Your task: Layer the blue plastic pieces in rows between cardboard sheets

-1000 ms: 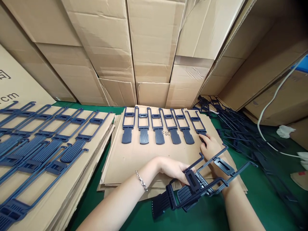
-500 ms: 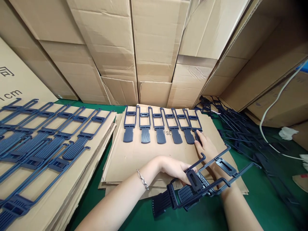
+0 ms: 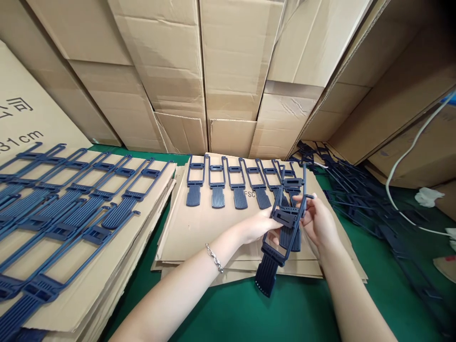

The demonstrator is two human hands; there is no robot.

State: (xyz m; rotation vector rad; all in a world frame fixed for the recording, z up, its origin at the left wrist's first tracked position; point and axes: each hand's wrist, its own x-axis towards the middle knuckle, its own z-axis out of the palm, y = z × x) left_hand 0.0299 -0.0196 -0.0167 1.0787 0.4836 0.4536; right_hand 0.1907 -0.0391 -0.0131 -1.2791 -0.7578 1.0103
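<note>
Several dark blue plastic frames (image 3: 218, 197), each with a ribbed tab, lie in a row along the back of a cardboard stack (image 3: 199, 237). Above the stack's right part, my left hand (image 3: 259, 225) is closed on a small bunch of like frames (image 3: 285, 218), tabs hanging toward me. My right hand (image 3: 318, 221) is at the bunch's right side, its fingers bent against the side bar of a frame. The held frames overlap, and the right end of the row is partly hidden behind them.
On the left, more blue frames (image 3: 123, 211) cover another cardboard stack (image 3: 83, 294). A loose pile of frames (image 3: 356, 190) lies on the green surface (image 3: 302, 304) at right, near a white cable (image 3: 392, 204). Tall cardboard boxes (image 3: 231, 61) stand behind.
My right hand has left the rightmost frame in the row and come back to the held bunch. The bunch has turned more upright, its open ends now pointing away from me.
</note>
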